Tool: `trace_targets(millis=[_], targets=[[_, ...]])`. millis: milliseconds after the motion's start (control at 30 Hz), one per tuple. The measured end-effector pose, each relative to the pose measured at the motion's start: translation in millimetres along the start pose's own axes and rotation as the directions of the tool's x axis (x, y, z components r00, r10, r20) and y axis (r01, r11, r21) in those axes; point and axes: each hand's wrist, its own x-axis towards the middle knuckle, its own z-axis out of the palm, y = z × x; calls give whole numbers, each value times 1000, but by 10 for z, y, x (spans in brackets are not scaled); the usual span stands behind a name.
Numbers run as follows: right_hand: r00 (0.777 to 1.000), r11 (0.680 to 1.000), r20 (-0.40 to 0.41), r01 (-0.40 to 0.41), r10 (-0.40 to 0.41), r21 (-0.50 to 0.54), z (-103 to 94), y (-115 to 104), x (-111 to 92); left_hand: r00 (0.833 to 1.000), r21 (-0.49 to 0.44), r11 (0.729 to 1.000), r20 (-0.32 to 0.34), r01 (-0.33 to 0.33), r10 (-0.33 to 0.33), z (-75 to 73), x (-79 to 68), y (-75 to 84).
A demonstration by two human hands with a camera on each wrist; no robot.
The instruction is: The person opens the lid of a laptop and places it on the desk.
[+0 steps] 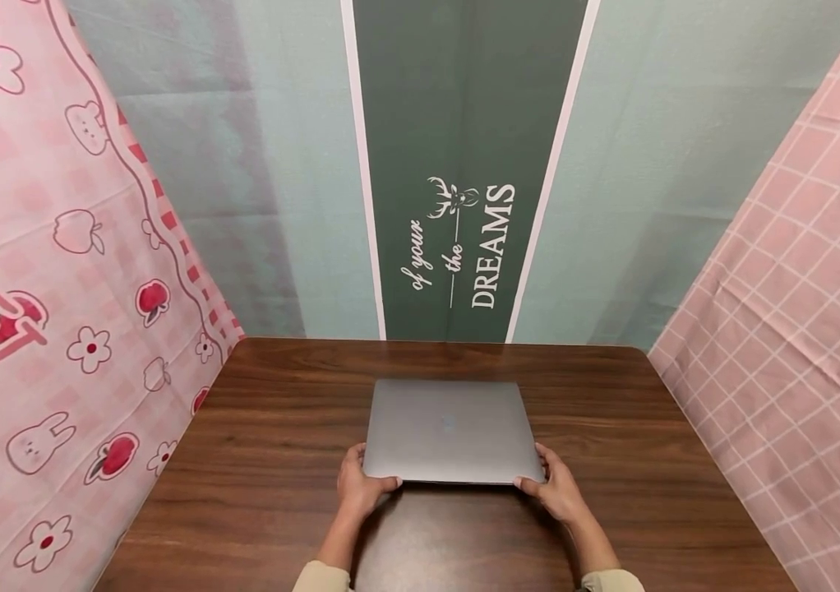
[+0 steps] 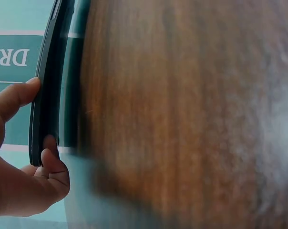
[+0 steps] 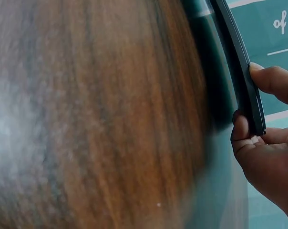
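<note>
Flanking laptop point(image 1: 451, 427) and wooden table point(image 1: 265, 469) hang pink cloths point(image 1: 797, 321).

Toward seven o'clock in the head view, my left sleeve point(image 1: 320, 578) is plain, pale beige cloth, stopping well short of my bare left hand point(image 1: 361, 487). Toward five o'clock, my right sleeve point(image 1: 612, 582) shows the same pale beige, and my right hand point(image 1: 553, 487) is bare too.

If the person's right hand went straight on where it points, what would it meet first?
The gray laptop, which the right hand grips at its corner; past that, probably the green backdrop, though depth is unclear.
</note>
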Motion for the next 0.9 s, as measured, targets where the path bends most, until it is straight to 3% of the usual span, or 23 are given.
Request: trace_targets(millis=[200,567,900], targets=[[999,999,0,-36,36,-21,22,54,19,1000,19,1000,-9,5,-5,45,15,-52],[1000,991,11,-7,9,-132,17,63,25,1000,58,998,-17,-3,4,65,33,-75],[999,971,38,-23,33,-238,17,-5,41,999,96,995,7,39,-39,54,15,-55]])
